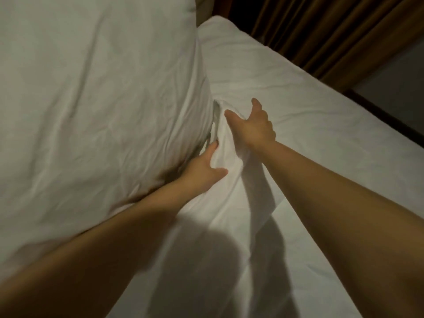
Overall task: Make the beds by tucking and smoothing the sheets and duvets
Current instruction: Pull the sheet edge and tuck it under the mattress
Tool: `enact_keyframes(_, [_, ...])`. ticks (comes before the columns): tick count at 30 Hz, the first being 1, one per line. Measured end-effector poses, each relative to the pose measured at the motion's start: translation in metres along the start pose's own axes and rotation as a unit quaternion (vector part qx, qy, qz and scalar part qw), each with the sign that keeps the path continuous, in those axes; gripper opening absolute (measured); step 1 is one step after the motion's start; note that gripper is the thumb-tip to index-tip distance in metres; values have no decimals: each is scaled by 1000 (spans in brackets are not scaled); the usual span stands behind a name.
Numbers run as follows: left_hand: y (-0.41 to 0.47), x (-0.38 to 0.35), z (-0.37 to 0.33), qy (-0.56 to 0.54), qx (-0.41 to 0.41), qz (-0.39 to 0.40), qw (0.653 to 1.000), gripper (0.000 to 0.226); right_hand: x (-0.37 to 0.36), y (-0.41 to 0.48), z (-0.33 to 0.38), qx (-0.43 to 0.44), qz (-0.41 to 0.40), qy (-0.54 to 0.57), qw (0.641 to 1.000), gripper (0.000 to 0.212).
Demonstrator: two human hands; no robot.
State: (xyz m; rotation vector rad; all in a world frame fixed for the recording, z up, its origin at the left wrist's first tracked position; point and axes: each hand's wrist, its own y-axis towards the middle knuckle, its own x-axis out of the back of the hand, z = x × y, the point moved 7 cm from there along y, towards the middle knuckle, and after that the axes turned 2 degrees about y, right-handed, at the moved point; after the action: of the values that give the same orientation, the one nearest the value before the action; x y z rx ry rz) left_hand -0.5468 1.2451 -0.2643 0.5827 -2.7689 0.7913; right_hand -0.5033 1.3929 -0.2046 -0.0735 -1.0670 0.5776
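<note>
Brown curtains (321, 31) hung behind the white bed (220, 28); your left hand (204, 167) pushed straight fingers (212, 146) under the duvet (91, 88), right hand (252, 128) spread over a sheet fold (229, 149) (grip? couldn't tell).

Duvet (91, 99) left, atop sheet (309, 138); left hand (203, 167), right hand (253, 128) at their junction; curtain (321, 31) behind, right.
</note>
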Motion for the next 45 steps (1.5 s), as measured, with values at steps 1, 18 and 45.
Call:
enact_keyframes(1, [-1, -4, -9, -10, -1, 15, 1000, 78, 5, 2, 3, 1, 7, -1, 1000, 86])
enact_keyframes(18, [-50, -17, -92, -26, -83, 16, 996, 48, 92, -13, 31, 43, 59, -118, 990, 33])
enact_keyframes(45, [2, 77, -190, 173, -74, -64, 980, 75, 137, -81, 56, 152, 8, -188, 970, 60])
